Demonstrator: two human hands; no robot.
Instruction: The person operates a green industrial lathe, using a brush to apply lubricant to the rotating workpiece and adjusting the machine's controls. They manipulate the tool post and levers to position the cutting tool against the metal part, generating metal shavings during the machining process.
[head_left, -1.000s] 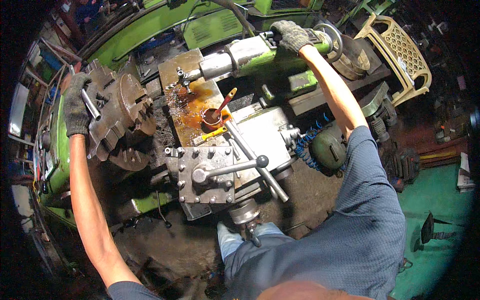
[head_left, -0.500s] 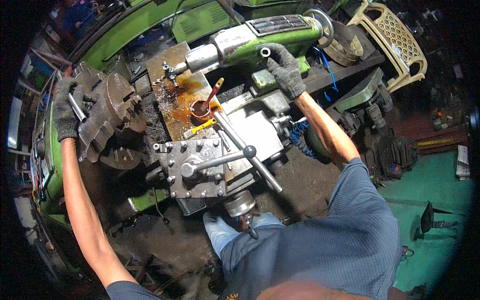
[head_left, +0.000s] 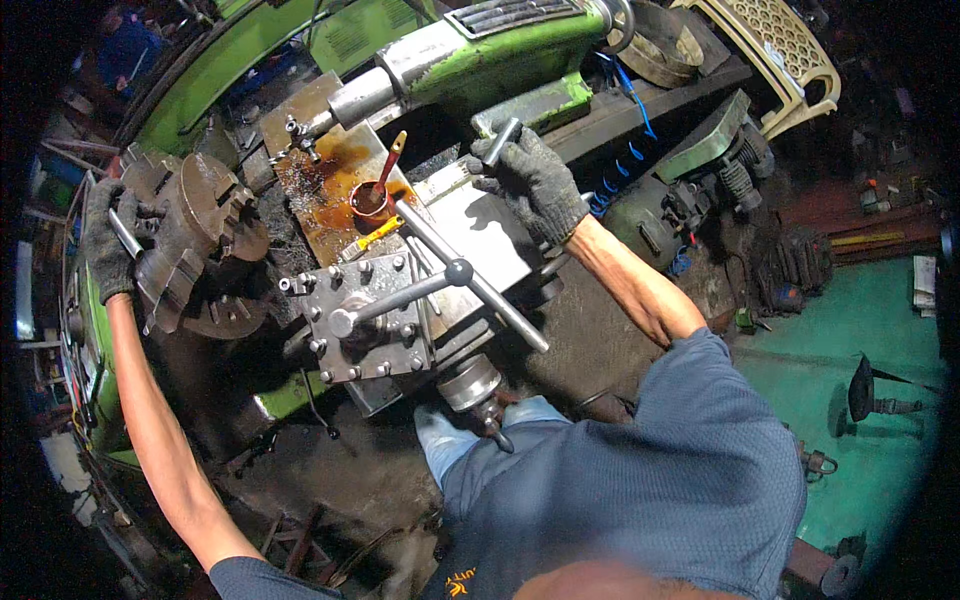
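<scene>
My left hand (head_left: 108, 240), in a dark grey knit glove, is closed around a short steel bar (head_left: 125, 233) at the left side of the lathe chuck (head_left: 215, 215). The bar's far end lies close to the chuck jaws; whether it is seated in anything is hidden. My right hand (head_left: 540, 185), gloved the same way, grips a short shiny steel tube (head_left: 502, 142) that points up from the fingers. That hand hovers right of the carriage, just below the green tailstock (head_left: 490, 75), casting a shadow on the bright metal slide (head_left: 490, 245).
A red cup (head_left: 370, 203) with a brush and a yellow-handled brush (head_left: 372, 240) sit on the oily plate (head_left: 300, 190). The bolted tool post (head_left: 365, 330) carries a long lever (head_left: 500, 305). A blue coiled hose (head_left: 637, 105) hangs behind; a beige plastic chair (head_left: 790, 60) stands far right.
My right hand has moved left and down, away from the tailstock, and the tube has turned from end-on to side-on. My left hand still holds the bar by the chuck. The view has shifted slightly.
</scene>
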